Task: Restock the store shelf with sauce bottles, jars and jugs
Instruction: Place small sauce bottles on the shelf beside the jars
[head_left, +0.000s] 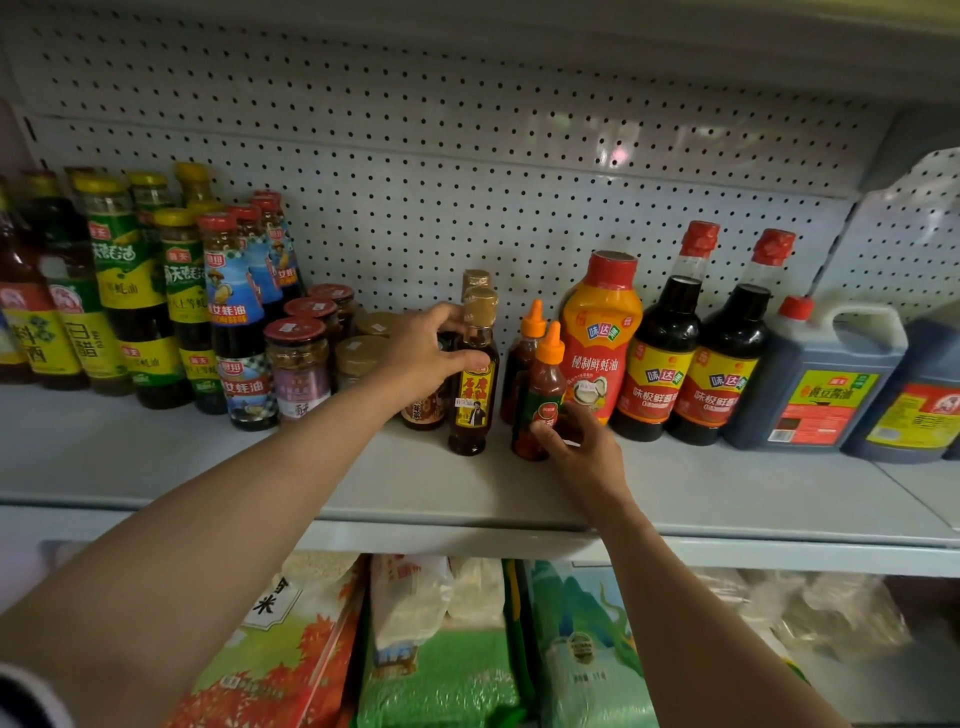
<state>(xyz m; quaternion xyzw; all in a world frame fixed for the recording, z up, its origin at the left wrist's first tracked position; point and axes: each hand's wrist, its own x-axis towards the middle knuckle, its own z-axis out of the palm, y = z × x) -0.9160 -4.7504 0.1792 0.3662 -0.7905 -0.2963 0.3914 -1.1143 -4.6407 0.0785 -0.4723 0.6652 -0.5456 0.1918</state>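
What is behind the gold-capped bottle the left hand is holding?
Behind the gold-capped bottle in the left hand stands a second gold cap, likely a matching bottle; its body is covered. Anything farther back is hidden too.

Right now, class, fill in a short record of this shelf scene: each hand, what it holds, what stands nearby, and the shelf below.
left hand: left hand grips the gold-capped bottle near its shoulder
right hand: right hand pinches the orange-nozzle sauce bottle low on its body
bottle state: both upright on the shelf
between hands: a gap of bare shelf
right neighbours: red-capped squeeze bottle, two dark soy bottles, jug
left neighbours: red-lidded jars
shelf below: bagged rice
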